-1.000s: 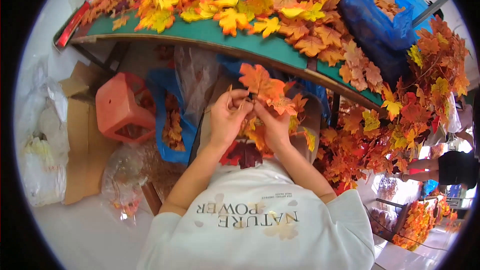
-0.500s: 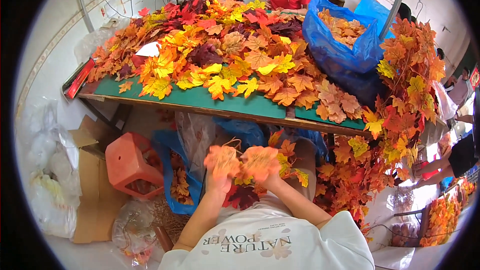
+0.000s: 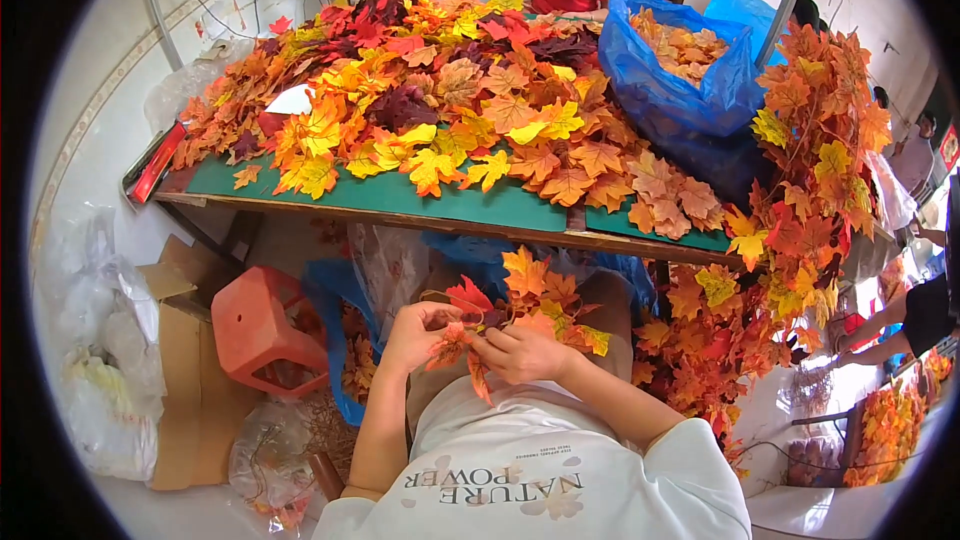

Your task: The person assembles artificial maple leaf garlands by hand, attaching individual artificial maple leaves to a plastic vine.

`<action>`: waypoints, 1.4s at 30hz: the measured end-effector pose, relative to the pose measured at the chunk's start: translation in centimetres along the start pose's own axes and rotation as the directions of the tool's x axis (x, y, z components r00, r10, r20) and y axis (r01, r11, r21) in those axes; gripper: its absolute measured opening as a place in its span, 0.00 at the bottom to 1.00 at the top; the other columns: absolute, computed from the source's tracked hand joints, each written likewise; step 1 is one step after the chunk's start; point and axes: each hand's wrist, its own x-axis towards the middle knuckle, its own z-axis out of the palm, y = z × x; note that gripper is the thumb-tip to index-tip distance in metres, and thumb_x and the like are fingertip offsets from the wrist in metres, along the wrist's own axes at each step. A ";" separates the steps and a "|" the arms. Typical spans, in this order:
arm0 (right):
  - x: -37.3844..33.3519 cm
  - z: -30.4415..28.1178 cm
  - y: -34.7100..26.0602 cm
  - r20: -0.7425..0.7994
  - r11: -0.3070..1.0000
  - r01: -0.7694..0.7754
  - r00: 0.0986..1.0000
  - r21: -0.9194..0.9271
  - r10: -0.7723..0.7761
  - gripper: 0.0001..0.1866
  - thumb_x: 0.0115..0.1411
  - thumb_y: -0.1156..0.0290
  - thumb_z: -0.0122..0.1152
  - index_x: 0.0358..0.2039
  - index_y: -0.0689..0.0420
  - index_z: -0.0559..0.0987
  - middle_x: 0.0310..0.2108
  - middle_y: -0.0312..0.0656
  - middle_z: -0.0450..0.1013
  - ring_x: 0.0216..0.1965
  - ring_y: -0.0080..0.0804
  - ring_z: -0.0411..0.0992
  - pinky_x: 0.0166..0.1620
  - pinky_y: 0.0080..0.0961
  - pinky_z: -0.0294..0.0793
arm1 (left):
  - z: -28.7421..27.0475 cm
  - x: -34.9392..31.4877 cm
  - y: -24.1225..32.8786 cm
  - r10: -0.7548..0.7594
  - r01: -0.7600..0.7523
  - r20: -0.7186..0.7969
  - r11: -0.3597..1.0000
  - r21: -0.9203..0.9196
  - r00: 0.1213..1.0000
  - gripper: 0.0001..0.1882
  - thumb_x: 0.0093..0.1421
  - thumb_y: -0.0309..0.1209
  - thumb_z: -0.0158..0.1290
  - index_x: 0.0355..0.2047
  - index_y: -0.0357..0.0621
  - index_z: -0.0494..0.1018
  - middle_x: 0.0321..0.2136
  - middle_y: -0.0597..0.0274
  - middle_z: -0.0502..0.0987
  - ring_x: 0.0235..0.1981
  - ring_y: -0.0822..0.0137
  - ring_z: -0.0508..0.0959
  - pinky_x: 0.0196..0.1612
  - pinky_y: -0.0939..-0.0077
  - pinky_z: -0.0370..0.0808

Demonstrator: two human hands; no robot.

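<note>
Over my lap, my left hand (image 3: 412,336) is closed with its fingertips pinching at the stem of an artificial maple leaf spray (image 3: 528,280). The spray carries red, orange and yellow leaves, spreading beyond my fingers. My right hand (image 3: 518,352) is closed close beside it, gripping an orange artificial maple leaf (image 3: 480,376) that hangs below the fingers. Another orange-red leaf (image 3: 449,345) shows between the two hands. The exact pinch points are hidden by my fingers and the leaves.
Ahead stands a green-topped table (image 3: 400,192) heaped with artificial leaves (image 3: 450,90). A blue plastic bag (image 3: 665,105) of leaves sits at its right, beside a hanging leaf garland (image 3: 810,180). Lower left are an orange stool (image 3: 255,330) and cardboard (image 3: 190,390). Two people sit across the table.
My hands have come closer together. The two orange leaves held up in front have turned down, and the red and orange leaf spray now shows at my fingers.
</note>
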 end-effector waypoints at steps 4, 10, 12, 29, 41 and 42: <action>0.9 1.3 -1.2 0.130 0.997 0.055 0.990 -0.063 -0.046 0.19 0.43 0.64 0.54 0.35 0.62 0.79 0.46 0.43 0.70 0.39 0.31 0.68 0.36 0.21 0.67 | -0.6 -0.3 1.3 -0.077 0.130 -0.153 0.917 0.377 0.985 0.10 0.48 0.19 0.58 0.33 0.34 0.77 0.26 0.61 0.79 0.27 0.77 0.76 0.31 0.81 0.74; 2.5 2.5 -1.8 0.095 0.985 0.134 0.988 -0.111 -0.124 0.16 0.43 0.64 0.55 0.32 0.56 0.80 0.47 0.39 0.71 0.37 0.26 0.68 0.31 0.18 0.66 | -4.2 -0.8 0.1 -0.210 0.205 -0.001 0.952 0.229 0.978 0.08 0.46 0.20 0.58 0.30 0.36 0.78 0.25 0.58 0.80 0.26 0.72 0.79 0.28 0.76 0.74; 2.6 3.2 -1.6 0.119 0.980 0.187 0.977 -0.071 -0.178 0.17 0.44 0.64 0.55 0.33 0.57 0.80 0.47 0.38 0.71 0.36 0.25 0.68 0.31 0.18 0.65 | -4.1 -1.1 0.6 -0.139 0.140 -0.040 0.849 0.509 0.989 0.07 0.46 0.22 0.58 0.28 0.38 0.79 0.25 0.56 0.80 0.27 0.68 0.80 0.29 0.73 0.74; 12.6 2.1 13.5 -0.299 0.807 -0.488 0.757 0.333 0.581 0.10 0.54 0.79 0.52 0.38 0.61 0.76 0.30 0.47 0.76 0.32 0.42 0.75 0.37 0.30 0.74 | -1.4 2.2 -9.1 0.053 -0.094 -0.507 0.994 -0.056 0.860 0.06 0.63 0.25 0.45 0.36 0.38 0.72 0.26 0.64 0.74 0.21 0.77 0.73 0.22 0.84 0.70; 14.6 11.4 24.0 0.198 0.446 -0.893 0.448 0.056 0.872 0.13 0.51 0.60 0.60 0.37 0.46 0.82 0.35 0.46 0.77 0.38 0.44 0.74 0.40 0.36 0.74 | 0.4 1.9 -5.2 -0.150 0.041 -0.224 0.903 -0.427 0.963 0.07 0.64 0.27 0.45 0.40 0.39 0.70 0.25 0.66 0.73 0.26 0.73 0.79 0.24 0.86 0.72; 14.5 11.5 23.7 0.173 0.445 -0.891 0.454 0.094 0.874 0.13 0.51 0.60 0.60 0.36 0.46 0.82 0.35 0.46 0.77 0.38 0.44 0.74 0.40 0.36 0.74 | 0.4 1.9 -5.2 -0.140 0.028 -0.209 0.887 -0.462 0.968 0.07 0.64 0.26 0.45 0.40 0.39 0.70 0.26 0.65 0.73 0.28 0.71 0.80 0.25 0.85 0.73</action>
